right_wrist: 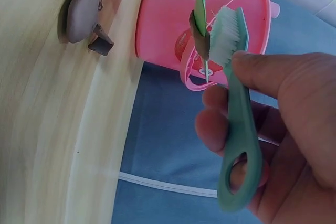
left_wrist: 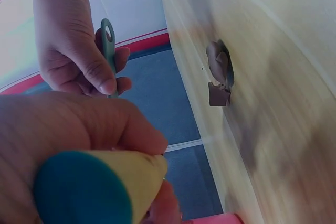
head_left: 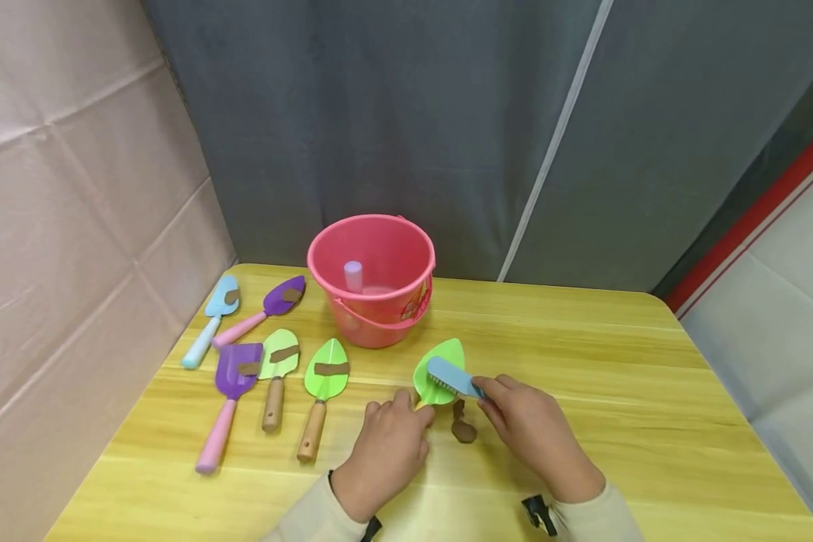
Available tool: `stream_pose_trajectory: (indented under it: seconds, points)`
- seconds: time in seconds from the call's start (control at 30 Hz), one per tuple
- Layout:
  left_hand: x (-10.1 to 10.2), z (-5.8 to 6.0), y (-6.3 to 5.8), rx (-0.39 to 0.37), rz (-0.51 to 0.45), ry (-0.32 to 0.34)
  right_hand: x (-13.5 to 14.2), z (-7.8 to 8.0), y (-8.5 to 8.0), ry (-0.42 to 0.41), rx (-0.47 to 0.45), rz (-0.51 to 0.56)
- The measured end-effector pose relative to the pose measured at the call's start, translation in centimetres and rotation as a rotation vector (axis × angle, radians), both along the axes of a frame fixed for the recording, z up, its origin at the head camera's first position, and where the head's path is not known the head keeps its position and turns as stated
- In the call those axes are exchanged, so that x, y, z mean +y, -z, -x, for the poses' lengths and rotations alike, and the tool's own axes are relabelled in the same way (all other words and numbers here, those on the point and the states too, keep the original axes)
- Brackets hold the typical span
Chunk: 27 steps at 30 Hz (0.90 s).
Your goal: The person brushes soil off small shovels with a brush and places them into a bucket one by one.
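Note:
My left hand (head_left: 389, 444) grips the yellow handle (left_wrist: 131, 174), capped in blue, of a toy trowel with a green leaf-shaped blade (head_left: 446, 351). The trowel is held off the table. In my right hand (head_left: 535, 433) is a blue brush (head_left: 449, 374), pinched by its handle, with its white bristles (right_wrist: 224, 34) against or very near the blade. A brown clay-like piece (right_wrist: 200, 38) clings to that blade in the right wrist view. Below the hands, a brown lump with a smaller strip (head_left: 464, 432) lies on the table.
A pink bucket (head_left: 379, 331) stands at the back with a light purple stick (head_left: 354, 277) inside. Several toy trowels lie to the left, including a green one (head_left: 325, 384) and a purple one (head_left: 232, 376), with brown strips on their blades. A grey curtain (head_left: 406, 113) hangs behind the table.

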<state>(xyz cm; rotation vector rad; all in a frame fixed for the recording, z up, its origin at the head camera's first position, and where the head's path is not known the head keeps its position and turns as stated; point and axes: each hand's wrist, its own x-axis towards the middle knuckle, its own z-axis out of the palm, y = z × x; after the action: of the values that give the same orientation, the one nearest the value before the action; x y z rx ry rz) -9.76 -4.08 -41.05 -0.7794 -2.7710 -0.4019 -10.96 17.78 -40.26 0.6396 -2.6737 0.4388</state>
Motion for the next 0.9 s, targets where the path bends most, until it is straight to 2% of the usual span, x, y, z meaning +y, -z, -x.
stream_pose_trajectory:
  seconds: [0.13, 0.23, 0.33, 0.5, 0.57, 0.63, 0.77, 0.83, 0.9]
  points:
    - [0.02, 0.00, 0.13, 0.015, 0.022, 0.009, -0.12, -0.20, -0.16, -0.049, -0.019, -0.027]
    - [0.07, -0.04, 0.08, 0.013, 0.035, 0.022, -0.17, -0.26, -0.20, -0.045, -0.038, -0.046]
    - [0.15, -0.10, 0.00, 0.006, 0.052, 0.029, -0.23, -0.20, -0.08, 0.013, -0.036, -0.046]
    - [0.09, -0.22, -0.11, -0.038, 0.080, 0.019, -0.17, 0.22, 0.43, 0.126, 0.052, -0.024]
    - [0.00, -0.26, -0.11, -0.056, 0.093, 0.014, 0.09, 0.32, 0.56, 0.151, 0.062, -0.012]
    - [-0.14, -0.25, -0.02, -0.065, 0.103, 0.011, 0.38, 0.32, 0.52, 0.129, 0.044, -0.004]
    - [-0.22, -0.18, 0.00, -0.052, 0.110, 0.013, 0.48, 0.23, 0.46, 0.017, -0.038, -0.035]
    - [-0.13, -0.22, -0.17, -0.057, 0.110, 0.027, 0.28, 0.27, 0.59, 0.006, -0.053, -0.048]
    - [0.00, -0.30, -0.30, -0.065, 0.109, 0.046, 0.07, 0.34, 0.77, 0.033, -0.044, -0.048]
